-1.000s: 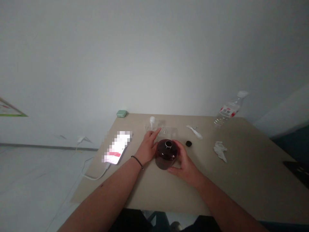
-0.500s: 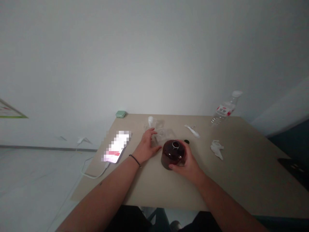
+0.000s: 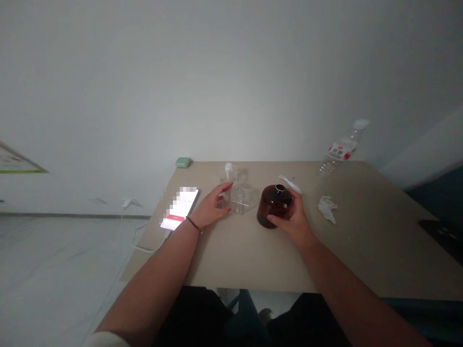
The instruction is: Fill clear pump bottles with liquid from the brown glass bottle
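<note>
Since your right hand [image 3: 294,217] is curled around the dark amber glass bottle [image 3: 275,207], where does that bottle stand?

At about 12 o'clock from you, upright, its base apparently down on the beige tabletop [image 3: 343,255]. Your thumb crosses its near side and your fingers wrap its right side.

And your left hand [image 3: 213,205]?

Open wide and holding nothing. Its fingers reach just beside the clear plastic packaging [image 3: 241,198] at your 11 o'clock, though I can't tell whether they touch it.

What else lies near you?

A white cap [image 3: 228,168] stands just behind that packaging. Your lit phone [image 3: 180,208] lies at 10 o'clock, its screen partly blurred. A crumpled tissue [image 3: 327,209] sits at 2 o'clock, and a clear plastic water bottle [image 3: 342,152] lies at 1 o'clock.
</note>
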